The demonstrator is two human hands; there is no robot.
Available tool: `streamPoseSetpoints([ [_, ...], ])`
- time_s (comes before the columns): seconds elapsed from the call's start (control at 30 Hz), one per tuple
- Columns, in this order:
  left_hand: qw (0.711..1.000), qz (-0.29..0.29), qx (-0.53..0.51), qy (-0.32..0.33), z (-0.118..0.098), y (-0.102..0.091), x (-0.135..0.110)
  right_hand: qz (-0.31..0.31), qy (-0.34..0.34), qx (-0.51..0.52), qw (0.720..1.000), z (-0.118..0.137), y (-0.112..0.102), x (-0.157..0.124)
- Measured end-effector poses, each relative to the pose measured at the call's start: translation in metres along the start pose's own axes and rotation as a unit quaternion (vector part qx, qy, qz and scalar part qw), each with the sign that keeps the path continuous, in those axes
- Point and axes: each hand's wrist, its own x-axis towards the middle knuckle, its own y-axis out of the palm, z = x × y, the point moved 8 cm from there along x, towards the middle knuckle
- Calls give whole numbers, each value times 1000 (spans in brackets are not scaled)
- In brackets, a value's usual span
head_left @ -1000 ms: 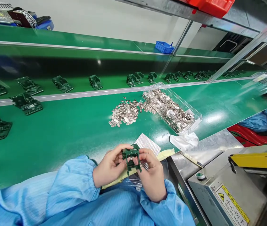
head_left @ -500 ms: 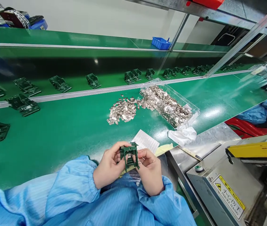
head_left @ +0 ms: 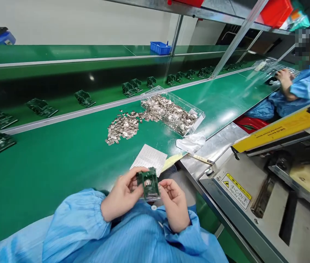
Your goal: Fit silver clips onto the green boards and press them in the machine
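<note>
Close to my chest, a green circuit board assembly (head_left: 151, 184) with cut-out openings is held up tilted. My left hand (head_left: 122, 196) grips its left side, the thumb in front and fingers behind. At its right edge, the thumb and forefinger of my right hand (head_left: 175, 206) are pinched together against the board; any small part between them is hidden. Just beyond the board lies a white gridded sheet (head_left: 151, 157), partly over a pale yellow sheet (head_left: 173, 160). Farther off, small silvery metal pieces (head_left: 123, 126) are heaped on the green bench, spilling from a clear tray (head_left: 197, 126).
Similar green boards (head_left: 84, 98) line the ledge behind the bench. A white cloth (head_left: 192, 142) lies near the metal edge on the right, beside a machine with a yellow bar (head_left: 278, 129). A co-worker's hands (head_left: 284, 77) are at the far right. A blue bin (head_left: 160, 48) sits on the upper shelf.
My view has swung to the right, bringing in more of the machine and the co-worker. The board has turned slightly in my left hand, and my right fingers have shifted to its outer edge.
</note>
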Motion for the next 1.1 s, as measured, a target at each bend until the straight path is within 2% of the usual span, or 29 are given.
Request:
streamPoseSetpoints([
  [0.07, 997, -49, 36, 51, -5, -12, 20, -42, 10, -33, 999, -12, -20, 2],
  [0.13, 989, -81, 78, 100, -9, -18, 45, -44, 18, -53, 997, -25, -27, 9],
  [0.23, 983, -51, 119, 128, -8, -7, 78, -14, 12, -62, 998, -37, -18, 25],
  [0.3, 983, -32, 126, 133, -7, 3, 89, -16, -1, -61, 998, -39, -9, 33],
  [0.47, 984, -11, 101, 145, -8, 15, 90, -47, -37, -74, 995, -44, 1, 37],
  [0.57, 985, -18, 94, 140, -9, 14, 88, -64, -67, -95, 991, -48, -1, 34],
  [0.7, 983, -30, 135, 123, -12, 11, 87, -67, -101, -137, 983, -54, -3, 32],
  [0.87, 983, -37, 141, 108, -8, 9, 88, -5, -104, -193, 976, -62, -4, 35],
  [1.0, 989, -43, 73, 124, -4, 7, 90, 66, -60, -249, 964, -73, -12, 45],
  [1.1, 992, -50, 14, 119, 0, 4, 91, 77, -37, -290, 953, -68, -22, 48],
])
